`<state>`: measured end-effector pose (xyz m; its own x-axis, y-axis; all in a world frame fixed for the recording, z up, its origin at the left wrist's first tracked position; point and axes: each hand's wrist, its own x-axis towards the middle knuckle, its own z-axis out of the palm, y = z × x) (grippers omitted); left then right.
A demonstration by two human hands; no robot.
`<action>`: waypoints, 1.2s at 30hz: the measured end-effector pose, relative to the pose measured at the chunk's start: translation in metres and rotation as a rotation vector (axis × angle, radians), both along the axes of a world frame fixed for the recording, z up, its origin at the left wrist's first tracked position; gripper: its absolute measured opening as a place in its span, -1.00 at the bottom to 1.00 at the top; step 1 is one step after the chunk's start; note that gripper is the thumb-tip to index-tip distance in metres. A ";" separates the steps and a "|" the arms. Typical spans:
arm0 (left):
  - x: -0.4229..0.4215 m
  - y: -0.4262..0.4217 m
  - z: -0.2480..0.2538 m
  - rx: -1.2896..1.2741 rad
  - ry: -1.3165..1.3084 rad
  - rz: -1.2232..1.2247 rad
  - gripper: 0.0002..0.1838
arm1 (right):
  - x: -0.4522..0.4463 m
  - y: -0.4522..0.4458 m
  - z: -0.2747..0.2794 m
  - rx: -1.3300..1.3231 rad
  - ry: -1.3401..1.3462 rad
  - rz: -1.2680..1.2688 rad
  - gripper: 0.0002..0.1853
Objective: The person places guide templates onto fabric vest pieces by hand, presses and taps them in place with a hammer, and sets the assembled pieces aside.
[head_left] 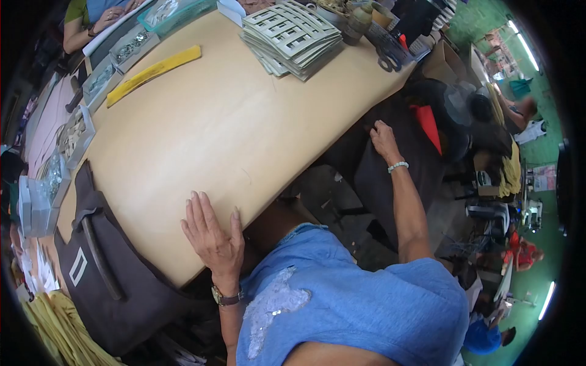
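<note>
My left hand [213,235] lies flat on the tan-covered table [183,140] near its front edge, fingers stretched out and holding nothing. Off the table's right side, my right hand [385,141] has its fingers closed on the upper part of a dark cloth piece [397,177], which hangs down below it. Another dark cloth piece [134,299] drapes over the table's left corner, with a white rectangle outline on it. Across that cloth rests a dark hammer-shaped tool [101,256].
A stack of pale slotted templates [293,36] sits at the back, with scissors [389,58] to its right. A yellow strip [154,74] lies near trays of small metal parts [134,47]. Another person's arm [101,24] is at the far left. Yellow cloth [61,329] hangs lower left.
</note>
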<state>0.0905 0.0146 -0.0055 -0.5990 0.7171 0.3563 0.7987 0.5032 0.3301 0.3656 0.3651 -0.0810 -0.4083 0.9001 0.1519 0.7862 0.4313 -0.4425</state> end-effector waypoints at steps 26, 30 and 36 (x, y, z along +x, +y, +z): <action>0.001 0.002 0.001 -0.017 0.029 0.002 -0.34 | 0.031 0.013 0.012 -0.043 0.344 -0.225 -0.72; 0.001 0.002 0.001 -0.023 0.027 0.006 -0.34 | 0.031 0.012 0.013 -0.088 0.463 -0.283 -0.74; 0.002 0.002 0.001 -0.017 0.026 0.005 -0.35 | 0.031 0.008 0.037 -0.142 0.651 -0.376 -0.68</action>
